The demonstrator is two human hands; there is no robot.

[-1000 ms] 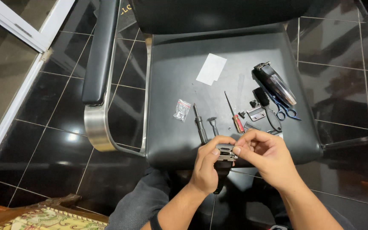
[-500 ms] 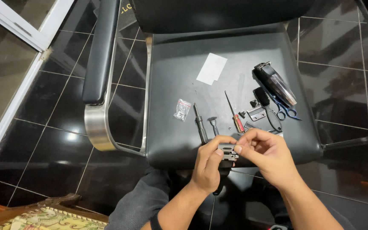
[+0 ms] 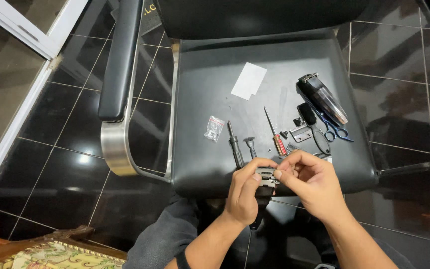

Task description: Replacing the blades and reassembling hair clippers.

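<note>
I hold a small grey metal clipper blade part (image 3: 266,176) between my two hands, just over the front edge of the black leather chair seat (image 3: 210,99). My left hand (image 3: 245,192) is clenched around its left side, with the thumb on top. My right hand (image 3: 307,182) pinches its right end with the fingertips (image 3: 277,174). A dark piece hangs under it, but I cannot tell what it is.

I judge the part is light, stiff and a little slippery, with a toothed edge, so it is better to take it by the flat sides.

Just beyond my hands lie a black screwdriver (image 3: 234,145), a small dark T-shaped tool (image 3: 250,146) and a thin screwdriver with red and yellow handle (image 3: 275,135). Further to the right of them are small metal plates (image 3: 300,133), a black brush (image 3: 314,127), blue scissors (image 3: 338,132) and the black hair clipper body (image 3: 323,98). To the left of the tools is a small clear plastic bag (image 3: 214,127), and far beyond, a white paper (image 3: 249,80).
</note>
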